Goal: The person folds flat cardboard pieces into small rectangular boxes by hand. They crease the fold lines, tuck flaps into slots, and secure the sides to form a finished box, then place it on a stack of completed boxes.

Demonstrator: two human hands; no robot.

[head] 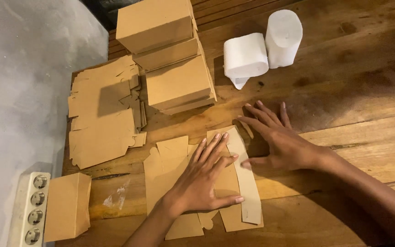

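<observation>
A flat brown cardboard box blank (193, 183) lies at six o'clock on the wooden table, one long side panel (245, 176) folded up at its right edge. The left hand (202, 176) presses flat on it; the right hand (277, 139) rests just beside that raised panel, thumb touching it. At ten o'clock, a loose pile of unfolded brown cardboard blanks (101, 114) spreads out. At twelve o'clock, a stack of folded brown cardboard boxes (170, 55) leans slightly. At eight o'clock, one assembled brown cardboard box (67, 206) sits alone. All plain brown, no labels showing.
</observation>
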